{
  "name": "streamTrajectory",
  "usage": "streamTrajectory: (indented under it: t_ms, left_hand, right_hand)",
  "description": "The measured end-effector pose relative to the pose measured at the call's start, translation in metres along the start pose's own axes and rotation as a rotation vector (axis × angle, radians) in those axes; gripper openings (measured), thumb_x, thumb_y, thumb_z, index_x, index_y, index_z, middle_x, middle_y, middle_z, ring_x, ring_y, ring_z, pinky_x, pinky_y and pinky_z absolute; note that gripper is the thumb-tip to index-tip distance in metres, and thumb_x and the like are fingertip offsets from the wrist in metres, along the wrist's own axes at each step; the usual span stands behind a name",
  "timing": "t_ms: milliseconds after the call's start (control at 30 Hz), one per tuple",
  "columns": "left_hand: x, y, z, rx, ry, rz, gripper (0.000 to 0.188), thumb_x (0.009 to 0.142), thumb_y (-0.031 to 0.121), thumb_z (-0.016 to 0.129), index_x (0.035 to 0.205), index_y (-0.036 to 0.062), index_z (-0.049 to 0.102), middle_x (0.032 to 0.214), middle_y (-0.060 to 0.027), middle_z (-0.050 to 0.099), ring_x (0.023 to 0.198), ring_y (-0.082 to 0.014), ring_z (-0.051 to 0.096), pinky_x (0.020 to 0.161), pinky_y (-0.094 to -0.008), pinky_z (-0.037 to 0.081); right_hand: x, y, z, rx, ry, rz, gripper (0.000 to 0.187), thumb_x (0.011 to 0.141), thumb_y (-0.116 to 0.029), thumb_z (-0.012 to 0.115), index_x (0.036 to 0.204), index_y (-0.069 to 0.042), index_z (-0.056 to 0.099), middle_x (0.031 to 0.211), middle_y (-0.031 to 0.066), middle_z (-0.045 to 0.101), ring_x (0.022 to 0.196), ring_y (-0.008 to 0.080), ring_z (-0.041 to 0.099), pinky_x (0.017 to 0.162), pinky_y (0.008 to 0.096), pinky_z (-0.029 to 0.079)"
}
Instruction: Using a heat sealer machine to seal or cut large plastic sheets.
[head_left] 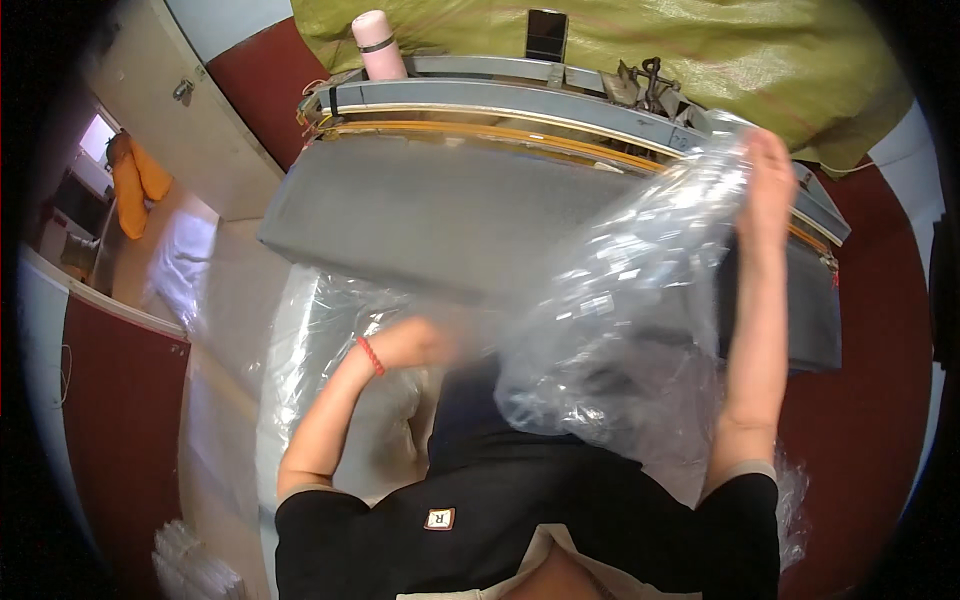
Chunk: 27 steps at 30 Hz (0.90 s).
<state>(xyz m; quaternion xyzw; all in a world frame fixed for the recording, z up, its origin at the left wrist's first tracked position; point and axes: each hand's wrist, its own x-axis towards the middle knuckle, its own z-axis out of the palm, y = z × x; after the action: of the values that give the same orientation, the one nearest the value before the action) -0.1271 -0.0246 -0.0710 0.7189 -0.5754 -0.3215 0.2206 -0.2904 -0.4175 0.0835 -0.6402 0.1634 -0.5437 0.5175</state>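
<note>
My right hand [768, 185] is raised over the right side of a grey table [420, 215] and grips the top edge of a large clear plastic bag [620, 310], which hangs crumpled down toward my waist. My left hand [425, 340], with a red band on the wrist, is blurred with motion near the table's front edge, at the bag's lower left side. Whether it grips the plastic I cannot tell. A dark garment [470, 405] lies under the bag, close to my body.
A grey and orange machine frame [520, 105] runs along the table's back edge, with a pink bottle [378, 45] and a dark phone [546, 35] on it. A green sack [700, 60] is piled behind. More clear plastic [320, 330] hangs at the table's left. An orange cloth [135, 190] hangs far left.
</note>
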Motion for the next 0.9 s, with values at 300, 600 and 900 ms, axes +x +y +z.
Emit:
streamTrajectory:
  t_ms: [300,600,900]
  left_hand:
    - [-0.128,-0.129,-0.169,0.672,1.251,-0.702,0.015,0.075,0.015,0.055,0.083,0.0034,0.059,0.083,-0.0158,0.059,0.08,-0.031,0.057,0.066,-0.0374,0.044]
    - [0.028,-0.146,-0.146,0.643,1.056,-0.29,0.06,0.074,0.033,0.062,0.121,0.002,0.04,0.122,-0.0223,0.042,0.117,-0.0357,0.035,0.094,-0.0416,0.031]
    - [0.028,-0.247,-0.217,0.483,0.906,-0.671,0.058,0.082,0.048,0.043,0.123,0.0076,0.042,0.128,-0.0141,0.04,0.119,-0.0287,0.037,0.098,-0.0383,0.028]
  right_hand:
    - [0.032,0.098,-0.301,-0.824,0.36,-0.079,0.027,0.086,-0.024,0.05,0.097,-0.001,0.058,0.089,0.0045,0.06,0.08,0.0113,0.053,0.074,0.0243,0.041]
    - [-0.012,0.127,-0.422,-1.344,0.562,0.172,0.03,0.084,-0.034,0.046,0.099,-0.012,0.059,0.09,0.0135,0.061,0.082,0.0314,0.057,0.072,0.0369,0.043]
    - [-0.028,0.108,-0.425,-1.751,0.447,0.387,0.039,0.083,-0.039,0.04,0.106,-0.011,0.054,0.102,0.0164,0.057,0.096,0.0348,0.053,0.079,0.0428,0.041]
